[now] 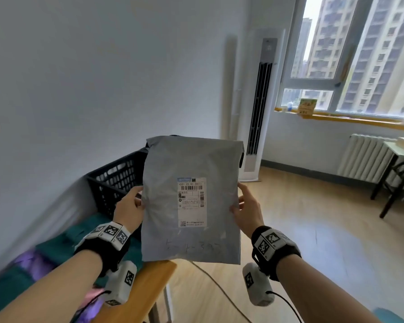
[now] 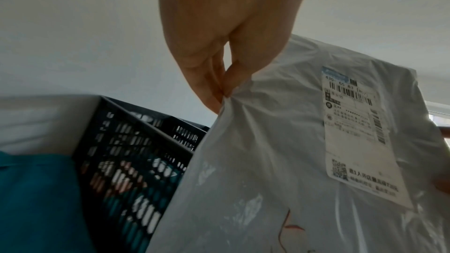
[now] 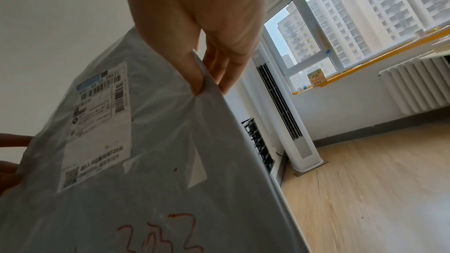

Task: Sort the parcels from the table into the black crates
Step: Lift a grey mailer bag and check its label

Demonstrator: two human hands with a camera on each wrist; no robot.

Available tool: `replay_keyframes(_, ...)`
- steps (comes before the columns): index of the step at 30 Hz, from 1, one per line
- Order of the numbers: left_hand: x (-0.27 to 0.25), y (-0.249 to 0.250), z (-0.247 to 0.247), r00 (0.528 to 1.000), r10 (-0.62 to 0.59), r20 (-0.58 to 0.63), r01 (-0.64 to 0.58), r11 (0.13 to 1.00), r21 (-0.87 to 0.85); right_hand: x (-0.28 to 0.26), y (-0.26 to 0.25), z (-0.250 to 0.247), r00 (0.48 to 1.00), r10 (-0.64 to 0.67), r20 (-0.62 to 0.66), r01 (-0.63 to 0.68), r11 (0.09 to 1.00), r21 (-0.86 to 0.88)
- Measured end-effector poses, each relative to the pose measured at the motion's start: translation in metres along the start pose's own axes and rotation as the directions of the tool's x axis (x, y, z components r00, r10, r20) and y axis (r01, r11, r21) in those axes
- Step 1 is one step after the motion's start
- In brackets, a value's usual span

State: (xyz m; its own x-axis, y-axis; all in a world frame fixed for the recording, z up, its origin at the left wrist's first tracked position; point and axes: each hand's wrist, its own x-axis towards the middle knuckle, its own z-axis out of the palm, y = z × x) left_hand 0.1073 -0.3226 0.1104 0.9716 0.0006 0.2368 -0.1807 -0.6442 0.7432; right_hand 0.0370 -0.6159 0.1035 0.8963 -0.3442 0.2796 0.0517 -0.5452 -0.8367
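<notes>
Both hands are holding a flat grey plastic mailer parcel [image 1: 191,197] upright at centre frame. The left hand [image 1: 128,207] and right hand [image 1: 248,207] fingers are pinching its side edges. A black perforated plastic crate [image 1: 112,180] is sitting behind it, centre left.

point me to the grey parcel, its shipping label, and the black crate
grey parcel [image 1: 163,164]: head view, bare upper-left face of the bag.
shipping label [image 1: 192,213]: head view, middle of the white sticker.
black crate [image 1: 117,180]: head view, its perforated side wall.

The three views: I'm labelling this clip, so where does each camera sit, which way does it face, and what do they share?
Head: on the head, facing forward at the grey parcel; both forearms, left hand, right hand show.
Left wrist: looks up along pinching fingers towards the black crate.
Right wrist: looks along its fingers towards the window.
Shared: the parcel's shipping label.
</notes>
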Motion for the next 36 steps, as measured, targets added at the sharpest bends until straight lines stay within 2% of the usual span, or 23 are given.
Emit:
replay_keyframes(3,0.019,0.036,0.042,1.000,0.015,-0.019,-0.016,1.000,-0.009,0.037,0.026,-0.039,1.000,-0.014,-0.004,0.014,1.000,-0.022)
replay_keyframes(8,0.050,0.085,0.095,0.994,-0.058,-0.095,0.050,0.995,-0.084,0.097,0.054,-0.086,1.000,-0.031,-0.003,0.031,0.999,-0.005)
replay_keyframes(15,0.123,0.129,0.128,0.989,0.086,-0.117,-0.086,0.996,0.009,0.191,0.063,-0.114,0.994,-0.109,-0.006,0.110,0.994,0.018)
replay_keyframes(23,0.227,0.148,0.161,0.973,0.114,-0.198,-0.120,0.993,-0.019,0.309,0.085,-0.094,0.987,-0.158,-0.025,0.159,0.986,0.058)
replay_keyframes(31,0.334,0.144,0.188,0.966,0.027,-0.255,-0.057,0.993,-0.108,0.446,0.084,-0.063,0.971,-0.240,0.009,0.240,0.970,0.024)
replay_keyframes(36,0.374,0.131,0.203,0.958,-0.032,-0.283,-0.006,0.991,-0.133,0.512,0.087,-0.039,0.965,-0.257,0.052,0.255,0.966,0.042)
